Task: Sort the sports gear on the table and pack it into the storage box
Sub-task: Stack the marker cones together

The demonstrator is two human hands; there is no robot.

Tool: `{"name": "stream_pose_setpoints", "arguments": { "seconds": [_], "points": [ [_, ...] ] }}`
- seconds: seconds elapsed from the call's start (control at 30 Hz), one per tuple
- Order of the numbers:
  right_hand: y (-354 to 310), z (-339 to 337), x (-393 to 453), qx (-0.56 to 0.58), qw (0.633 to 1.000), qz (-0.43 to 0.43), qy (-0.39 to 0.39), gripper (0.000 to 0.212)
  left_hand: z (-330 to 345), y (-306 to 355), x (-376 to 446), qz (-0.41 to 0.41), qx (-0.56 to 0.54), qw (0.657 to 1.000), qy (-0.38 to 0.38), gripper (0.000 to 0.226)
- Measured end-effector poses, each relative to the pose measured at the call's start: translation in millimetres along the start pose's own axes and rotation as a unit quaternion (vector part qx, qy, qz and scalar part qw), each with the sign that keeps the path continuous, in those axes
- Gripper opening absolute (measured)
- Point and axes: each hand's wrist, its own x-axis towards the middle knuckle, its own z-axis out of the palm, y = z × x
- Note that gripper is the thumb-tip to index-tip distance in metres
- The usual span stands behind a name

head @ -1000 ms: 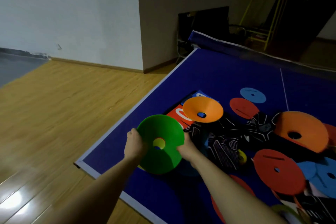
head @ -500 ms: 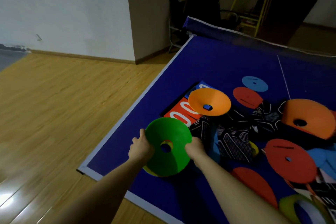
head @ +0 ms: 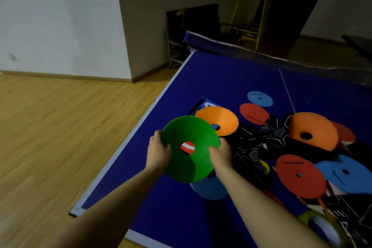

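I hold a green disc cone (head: 189,165) above the near left part of the blue table (head: 221,78). My left hand (head: 158,152) grips its left rim and my right hand (head: 220,154) grips its right rim. Through its centre hole a red and white thing shows. Just behind it an orange cone (head: 220,118) lies on a red and blue board (head: 209,104). A blue cone (head: 209,189) lies under the green one. More red (head: 300,175), blue (head: 350,175) and orange (head: 314,130) cones lie to the right on black patterned cloth (head: 253,147).
Flat red (head: 254,113) and blue (head: 260,98) discs lie further back on the table. The net (head: 241,48) crosses the far end. The table's left edge (head: 128,141) borders wooden floor (head: 60,127). A yellow-green ring (head: 320,225) sits at the bottom right. No storage box is in view.
The green cone has risen and shifted toward the orange cone, still held by both hands. A blue cone beneath it has come into sight. My view has swung slightly.
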Motion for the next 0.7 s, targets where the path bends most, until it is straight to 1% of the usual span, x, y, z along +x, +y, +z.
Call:
{"name": "stream_pose_setpoints", "arguments": {
  "seconds": [0.13, 0.2, 0.27, 0.4, 0.5, 0.6, 0.7],
  "points": [
    [-16.1, -5.3, 28.4, 0.013, 0.998, 0.011, 0.06, 0.029, 14.8, 26.1, 13.0, 0.002, -0.03, 0.998, -0.046, 0.051],
    [-20.0, -11.7, 44.5, 0.002, 0.998, 0.006, 0.066, 0.03, 23.2, 38.1, 23.7, 0.002, -0.029, 0.998, -0.053, 0.051],
    [-21.5, -22.5, 64.4, -0.007, 0.999, -0.016, 0.047, 0.034, 35.9, 51.4, 38.0, 0.001, -0.028, 0.998, -0.057, 0.052],
    [-25.8, -40.8, 105.7, -0.023, 0.997, -0.066, 0.029, 0.052, 64.0, 77.8, 66.3, -0.004, -0.045, 0.997, -0.069, 0.053],
    [-24.1, -51.8, 142.5, -0.066, 0.994, -0.087, 0.027, 0.051, 86.7, 91.2, 89.2, -0.019, -0.052, 0.996, -0.076, 0.053],
    [-13.5, -58.8, 183.7, -0.142, 0.988, -0.068, 0.007, 0.055, 112.0, 94.0, 114.5, -0.045, -0.012, 0.995, -0.084, 0.053],
    [2.8, -58.9, 205.0, -0.189, 0.981, -0.016, -0.044, 0.06, 132.7, 89.4, 133.0, -0.053, 0.082, 0.991, -0.09, 0.052]
  ]
}}
